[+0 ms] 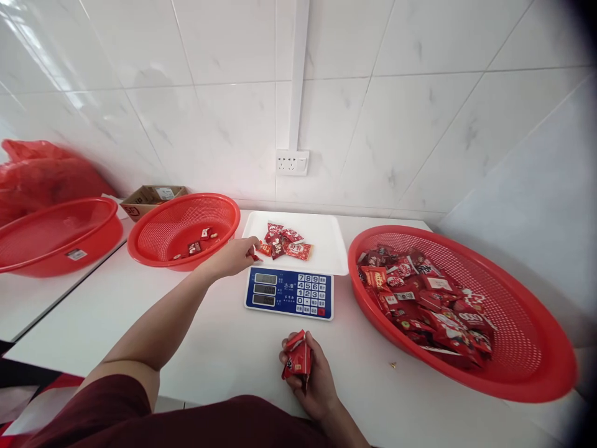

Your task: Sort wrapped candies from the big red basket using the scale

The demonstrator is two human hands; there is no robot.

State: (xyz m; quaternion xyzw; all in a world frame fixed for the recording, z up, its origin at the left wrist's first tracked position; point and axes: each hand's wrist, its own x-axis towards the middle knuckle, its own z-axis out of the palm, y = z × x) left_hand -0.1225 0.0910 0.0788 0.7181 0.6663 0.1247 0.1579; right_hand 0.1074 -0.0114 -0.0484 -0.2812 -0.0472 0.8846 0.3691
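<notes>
My left hand (237, 256) reaches over the left edge of the white scale pan (326, 239). Its fingers are closed on a small red packet (255, 255), partly hidden by them. Right beside those fingertips, several red snack packets (297, 250) lie in a loose heap on the pan. Low in front of the scale, my right hand (318, 379) is wrapped round a few red snack packets (298, 361). The scale's blue keypad panel (289, 294) faces me; its display digits are too dim to read fully.
At right stands a large red plastic basket (527, 348) filled with red packets. A red basket (149, 239) with a few pieces stands left, near a cardboard box (140, 198). Another red basket (93, 239) and red plastic bags (44, 171) are farther left. A socket (291, 162) is on the wall.
</notes>
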